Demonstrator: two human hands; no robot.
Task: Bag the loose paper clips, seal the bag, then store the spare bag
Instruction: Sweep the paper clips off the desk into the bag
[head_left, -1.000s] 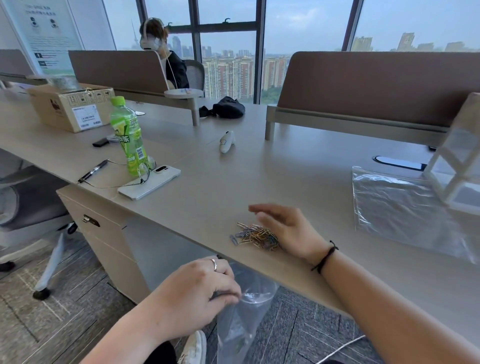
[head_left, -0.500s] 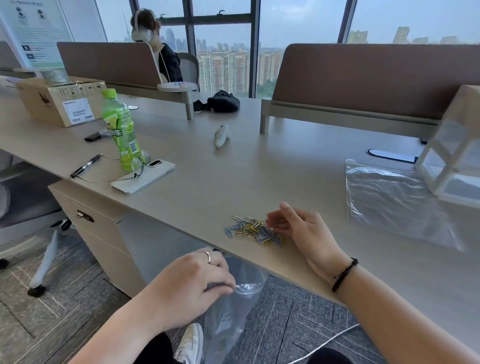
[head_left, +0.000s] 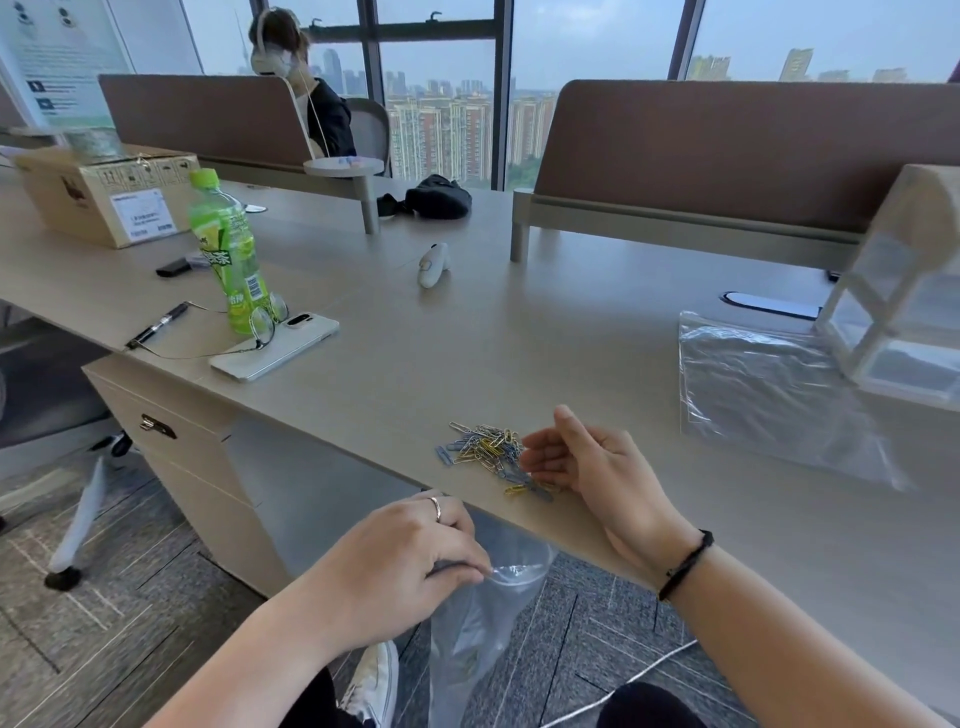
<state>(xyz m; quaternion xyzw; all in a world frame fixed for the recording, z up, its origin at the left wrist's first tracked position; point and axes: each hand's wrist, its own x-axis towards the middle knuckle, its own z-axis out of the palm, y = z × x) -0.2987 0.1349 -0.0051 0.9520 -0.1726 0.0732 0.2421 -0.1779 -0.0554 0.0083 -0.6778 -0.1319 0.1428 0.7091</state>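
With my left hand (head_left: 410, 566) pinching the bag (head_left: 483, 623) mouth below the counter (head_left: 519, 332) edge and my right hand (head_left: 587, 467) cupped, empty, at 3 o'clock of the paper clips (head_left: 488, 452), a fast sweep could scatter clips past the narrow opening onto the floor (head_left: 130, 597).

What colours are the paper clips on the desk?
Mixed: the paper clips are blue, yellow and silvery grey, seen in the head view, the only one.

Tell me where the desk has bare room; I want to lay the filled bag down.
Bare desk lies between the phone and the spare bag, behind the paper clips. Crowded: the left end around the green bottle, and the right end by the white organizer.
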